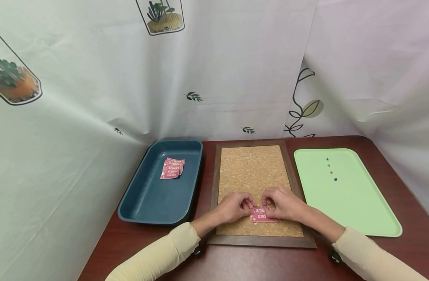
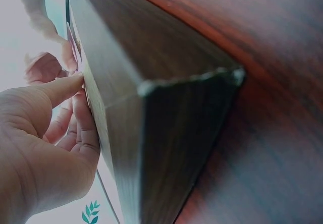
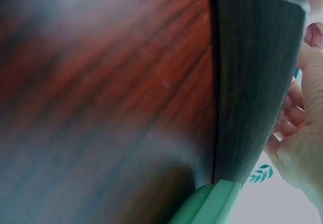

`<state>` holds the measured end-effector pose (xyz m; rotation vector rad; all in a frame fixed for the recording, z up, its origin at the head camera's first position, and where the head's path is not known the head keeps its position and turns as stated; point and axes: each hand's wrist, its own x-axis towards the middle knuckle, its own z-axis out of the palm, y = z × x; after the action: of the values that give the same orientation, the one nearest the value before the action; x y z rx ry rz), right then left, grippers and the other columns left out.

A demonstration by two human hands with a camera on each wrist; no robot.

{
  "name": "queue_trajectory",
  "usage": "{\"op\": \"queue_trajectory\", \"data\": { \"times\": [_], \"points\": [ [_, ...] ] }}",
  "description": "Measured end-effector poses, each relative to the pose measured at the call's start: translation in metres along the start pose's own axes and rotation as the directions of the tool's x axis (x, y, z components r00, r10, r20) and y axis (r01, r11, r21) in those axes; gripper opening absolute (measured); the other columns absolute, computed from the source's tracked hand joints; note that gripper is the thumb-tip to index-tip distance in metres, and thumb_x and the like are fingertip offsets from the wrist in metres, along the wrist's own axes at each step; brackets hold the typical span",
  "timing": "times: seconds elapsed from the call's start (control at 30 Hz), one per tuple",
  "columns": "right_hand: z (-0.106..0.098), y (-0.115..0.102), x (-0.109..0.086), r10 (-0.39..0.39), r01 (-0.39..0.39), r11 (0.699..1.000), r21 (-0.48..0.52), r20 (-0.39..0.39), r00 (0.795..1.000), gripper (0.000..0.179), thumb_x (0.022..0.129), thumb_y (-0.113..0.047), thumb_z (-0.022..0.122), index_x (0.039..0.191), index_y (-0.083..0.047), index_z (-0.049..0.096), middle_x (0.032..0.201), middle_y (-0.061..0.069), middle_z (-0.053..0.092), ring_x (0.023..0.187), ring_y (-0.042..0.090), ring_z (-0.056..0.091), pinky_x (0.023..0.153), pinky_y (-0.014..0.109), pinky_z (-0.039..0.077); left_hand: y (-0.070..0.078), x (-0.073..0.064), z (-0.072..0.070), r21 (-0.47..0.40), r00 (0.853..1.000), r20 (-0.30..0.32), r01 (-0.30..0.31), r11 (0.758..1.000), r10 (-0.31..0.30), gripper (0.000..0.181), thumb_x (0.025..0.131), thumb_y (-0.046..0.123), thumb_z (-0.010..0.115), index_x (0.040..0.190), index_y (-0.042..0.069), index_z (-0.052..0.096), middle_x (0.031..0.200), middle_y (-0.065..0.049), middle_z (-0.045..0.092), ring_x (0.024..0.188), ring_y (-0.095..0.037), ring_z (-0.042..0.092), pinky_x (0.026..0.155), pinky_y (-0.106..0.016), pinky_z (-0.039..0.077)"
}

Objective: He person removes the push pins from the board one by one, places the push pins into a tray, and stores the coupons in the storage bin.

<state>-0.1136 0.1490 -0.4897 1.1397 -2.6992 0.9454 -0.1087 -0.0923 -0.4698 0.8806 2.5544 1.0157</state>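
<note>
A pink printed coupon (image 1: 265, 219) lies on the lower part of a framed cork board (image 1: 251, 168). My left hand (image 1: 235, 207) pinches the coupon's upper left corner between thumb and fingers. Over the coupon's upper edge, my right hand (image 1: 282, 203) has thumb and index finger together. A tiny purple bit, apparently a push pin (image 1: 265, 208), shows between those fingertips, mostly hidden. In the left wrist view the left hand (image 2: 48, 133) reaches past the board's dark frame (image 2: 171, 133). The right wrist view has the right hand (image 3: 310, 118) partly cut off at the edge.
To the left stands a dark blue tray (image 1: 154, 203) with several overlapping pink coupons (image 1: 172, 168). A light green tray (image 1: 355, 210) on the right carries several small pins (image 1: 335, 179). Both trays and the board rest on a reddish-brown table (image 1: 256, 263) against a white patterned curtain (image 1: 228, 70).
</note>
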Motion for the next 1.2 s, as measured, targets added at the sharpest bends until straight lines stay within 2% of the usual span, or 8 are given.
{"op": "queue_trajectory", "data": {
  "times": [0.5,1.2],
  "points": [
    [0.0017,-0.0002,-0.0004,-0.012,0.012,1.000,-0.009,-0.017,1.000,0.029,0.068,-0.005,0.084,0.082,-0.021,0.064,0.076,-0.013,0.053,0.069,0.000,0.047,0.059,0.022,0.043,0.0012,0.0002,-0.0014,0.001,1.000,0.010,0.029,1.000,-0.029,0.012,0.092,0.007,0.083,0.097,0.013,0.076,0.078,0.015,0.064,0.070,0.006,0.057,0.068,-0.015,0.049],
    [0.0020,-0.0016,-0.0012,-0.026,0.025,0.999,-0.027,-0.040,0.999,0.029,0.067,-0.006,0.082,0.081,-0.023,0.062,0.076,-0.015,0.051,0.069,-0.001,0.045,0.059,0.022,0.042,0.0009,0.0003,0.0007,0.021,0.999,-0.026,0.025,0.999,-0.025,0.013,0.091,0.002,0.078,0.092,0.015,0.076,0.077,0.015,0.064,0.070,0.006,0.057,0.067,-0.015,0.048]
  ]
}}
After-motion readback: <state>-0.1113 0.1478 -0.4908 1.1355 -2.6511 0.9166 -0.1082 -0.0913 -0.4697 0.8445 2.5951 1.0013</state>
